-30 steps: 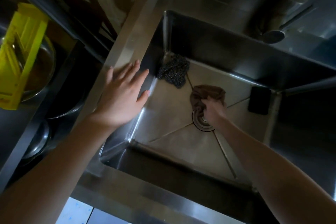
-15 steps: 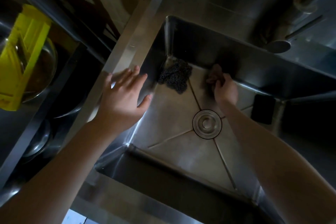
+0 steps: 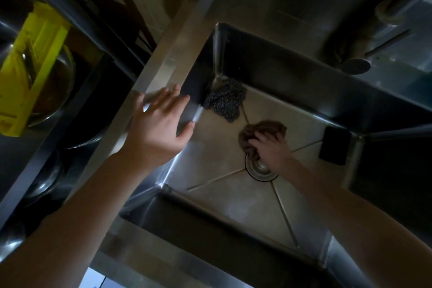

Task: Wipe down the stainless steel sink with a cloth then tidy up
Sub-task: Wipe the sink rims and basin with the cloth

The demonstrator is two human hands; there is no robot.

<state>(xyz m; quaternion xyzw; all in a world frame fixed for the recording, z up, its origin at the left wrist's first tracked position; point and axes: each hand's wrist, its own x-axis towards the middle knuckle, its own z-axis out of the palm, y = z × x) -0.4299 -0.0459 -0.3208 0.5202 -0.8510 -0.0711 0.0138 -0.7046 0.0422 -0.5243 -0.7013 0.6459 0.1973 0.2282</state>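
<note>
Steel rim along the sink's [image 3: 168, 63] left edge has the left hand [image 3: 159, 128] over it, fingers spread. A wire scourer [image 3: 225, 100] lies in the basin's far left corner. At mid-floor, touching the drain [image 3: 261, 169], the right hand [image 3: 272, 149] clutches the bunched brown cloth [image 3: 266, 127].

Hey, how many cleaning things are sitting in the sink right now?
3: a steel scourer in the far left corner, a brown cloth under the right hand beside the drain, and a black pad against the right wall. The forearm may hide more.
</note>
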